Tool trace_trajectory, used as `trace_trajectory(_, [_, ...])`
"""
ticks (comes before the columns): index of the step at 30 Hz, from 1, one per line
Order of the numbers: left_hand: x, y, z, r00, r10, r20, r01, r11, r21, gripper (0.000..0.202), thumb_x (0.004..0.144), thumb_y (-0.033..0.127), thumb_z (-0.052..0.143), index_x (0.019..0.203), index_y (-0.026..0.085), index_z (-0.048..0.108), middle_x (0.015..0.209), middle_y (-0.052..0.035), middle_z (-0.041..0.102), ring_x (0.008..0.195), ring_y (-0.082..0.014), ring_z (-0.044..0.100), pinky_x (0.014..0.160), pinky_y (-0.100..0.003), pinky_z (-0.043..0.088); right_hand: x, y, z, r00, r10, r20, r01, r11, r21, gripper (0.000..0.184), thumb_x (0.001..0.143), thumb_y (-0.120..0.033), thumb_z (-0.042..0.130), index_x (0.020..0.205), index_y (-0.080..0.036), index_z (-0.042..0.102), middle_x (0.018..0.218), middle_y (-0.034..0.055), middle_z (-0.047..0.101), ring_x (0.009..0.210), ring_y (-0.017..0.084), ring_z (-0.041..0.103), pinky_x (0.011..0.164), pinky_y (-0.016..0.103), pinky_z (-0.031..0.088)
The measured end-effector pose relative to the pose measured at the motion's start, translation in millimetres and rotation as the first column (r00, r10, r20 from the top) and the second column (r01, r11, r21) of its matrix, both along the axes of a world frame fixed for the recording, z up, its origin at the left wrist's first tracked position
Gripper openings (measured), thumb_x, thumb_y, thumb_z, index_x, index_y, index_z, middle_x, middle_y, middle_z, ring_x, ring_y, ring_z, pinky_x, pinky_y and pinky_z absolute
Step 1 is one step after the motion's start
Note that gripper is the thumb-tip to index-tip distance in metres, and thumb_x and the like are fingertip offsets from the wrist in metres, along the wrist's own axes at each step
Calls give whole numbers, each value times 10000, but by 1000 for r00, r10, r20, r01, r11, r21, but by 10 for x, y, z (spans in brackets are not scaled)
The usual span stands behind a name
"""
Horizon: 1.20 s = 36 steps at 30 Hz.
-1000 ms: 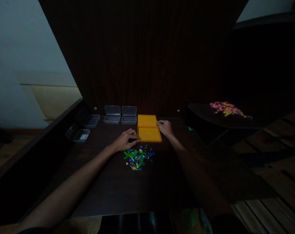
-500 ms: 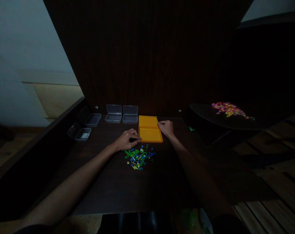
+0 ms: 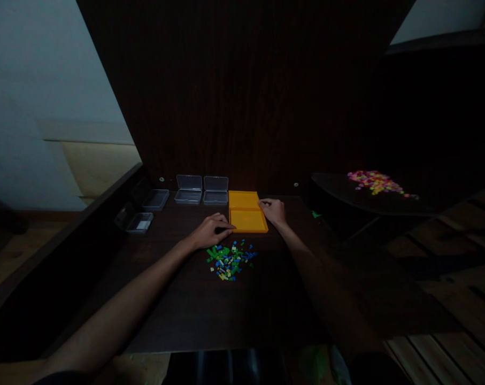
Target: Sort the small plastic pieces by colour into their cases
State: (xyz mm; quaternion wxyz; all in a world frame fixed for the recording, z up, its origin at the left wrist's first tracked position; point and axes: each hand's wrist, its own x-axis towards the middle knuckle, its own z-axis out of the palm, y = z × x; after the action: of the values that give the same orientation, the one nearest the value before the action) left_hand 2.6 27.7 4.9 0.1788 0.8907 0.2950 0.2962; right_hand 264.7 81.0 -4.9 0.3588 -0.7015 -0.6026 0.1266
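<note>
A yellow plastic box (image 3: 248,221) lies open on the dark tabletop, its lid (image 3: 243,199) laid back toward the rear panel. My left hand (image 3: 212,231) is at the box's front left corner, thumb and fingers closed on the edge. On the opposite side my right hand (image 3: 273,210) pinches the right edge near the hinge, fingers curled. Just in front of the box, below my left hand, is a loose pile of small building bricks (image 3: 230,262) in green, blue, white and yellow. Nothing shows inside the box.
Two clear plastic boxes, one on the left (image 3: 188,197) and one on the right (image 3: 215,198), stand open by the rear panel. Two more clear cases (image 3: 156,199) sit near the left side board (image 3: 66,251). Pink and yellow pieces (image 3: 376,182) are heaped on a right-hand shelf (image 3: 346,195).
The view has shifted very slightly. My left thumb and fingertips sit a little further over the box's left front corner. My right hand has stayed at the right edge.
</note>
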Motion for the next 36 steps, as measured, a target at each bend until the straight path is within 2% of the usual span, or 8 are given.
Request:
trace_trajectory(9, [-3, -9, 28, 999, 21, 32, -18, 998, -67, 305, 869, 319, 589, 1127, 188, 687, 861, -52, 667, 860, -173, 591, 829, -299, 459, -8, 13, -28, 996, 35, -81, -29, 997, 72, 280, 833, -336, 546, 932, -196, 768, 893, 80, 751, 819, 203, 671, 716, 257, 476])
trace_trajectory(15, [-67, -18, 83, 981, 140, 133, -115, 977, -180, 330, 855, 330, 579, 1119, 156, 675, 880, -51, 674, 834, -167, 602, 807, -294, 459, 1, -86, 24, 982, 17, -186, 23, 977, 210, 349, 846, -317, 460, 950, -137, 739, 795, 61, 719, 746, 177, 626, 699, 262, 472])
trace_trajectory(18, [-170, -84, 95, 965, 219, 147, -168, 941, -295, 332, 842, 355, 579, 1085, 152, 679, 878, -49, 672, 801, -160, 599, 758, -276, 456, -23, -277, 51, 961, 146, -236, -56, 935, 351, 329, 833, -330, 474, 877, -138, 737, 727, 46, 691, 692, 168, 599, 651, 258, 462])
trace_trajectory(21, [-288, -164, 82, 958, 236, 161, -153, 899, -409, 306, 805, 345, 604, 1014, 138, 686, 815, -38, 655, 751, -147, 578, 708, -257, 448, -80, -581, 75, 941, 308, -144, -230, 889, 396, 295, 822, -341, 517, 796, -145, 736, 656, 33, 665, 575, 140, 548, 565, 243, 425])
trace_trajectory(23, [-345, -206, 82, 965, 219, 146, -132, 883, -450, 260, 785, 318, 609, 942, 128, 693, 787, -37, 640, 733, -143, 564, 687, -253, 441, -129, -791, 92, 899, 435, -50, -390, 848, 358, 271, 817, -344, 555, 796, -149, 741, 581, 12, 632, 489, 115, 490, 514, 232, 395])
trace_trajectory(26, [-392, -247, 109, 980, 170, 104, -106, 886, -452, 194, 769, 272, 597, 854, 129, 696, 768, -31, 613, 709, -135, 544, 671, -249, 430, -206, -1018, 124, 758, 647, 82, -651, 742, 163, 232, 823, -320, 576, 846, -170, 751, 588, 1, 656, 465, 98, 489, 509, 218, 394])
trace_trajectory(29, [-422, -276, 147, 988, 115, 99, -60, 895, -443, 154, 756, 233, 580, 803, 135, 689, 756, -22, 585, 702, -130, 531, 673, -246, 426, -274, -1104, 167, 673, 727, 136, -732, 681, -18, 217, 842, -280, 556, 909, -205, 748, 789, 17, 741, 605, 114, 611, 592, 213, 444])
trace_trajectory(36, [-493, -301, 209, 998, -20, 63, 45, 901, -431, 155, 717, 145, 540, 791, 132, 676, 770, -26, 587, 731, -132, 529, 689, -244, 435, -296, -1097, 192, 724, 638, 262, -636, 765, -107, 239, 866, -241, 515, 970, -232, 730, 970, 30, 749, 880, 176, 687, 789, 279, 489])
